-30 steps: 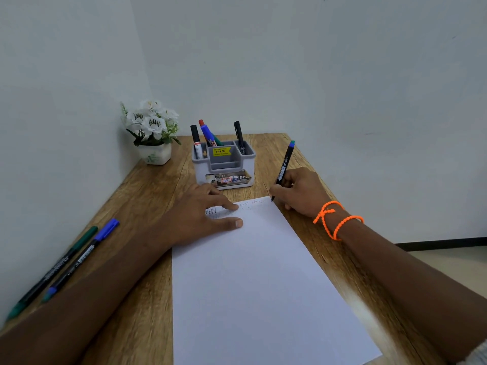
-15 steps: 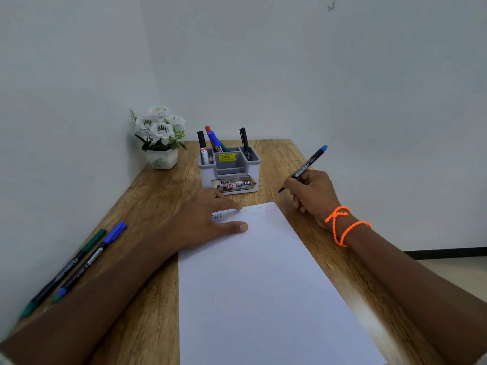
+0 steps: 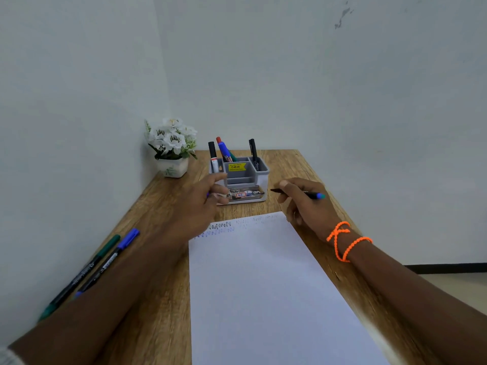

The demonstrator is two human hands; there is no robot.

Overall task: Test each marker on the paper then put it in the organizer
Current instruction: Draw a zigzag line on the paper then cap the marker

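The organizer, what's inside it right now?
The organizer holds a black marker at left, a red, blue and green one behind, and a black pen at right. The left hand covers its front corner.

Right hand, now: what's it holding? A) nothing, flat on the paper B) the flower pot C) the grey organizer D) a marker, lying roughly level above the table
D: the right hand grips a black marker with a blue-green end, roughly level, clear of the paper and beside the organizer.
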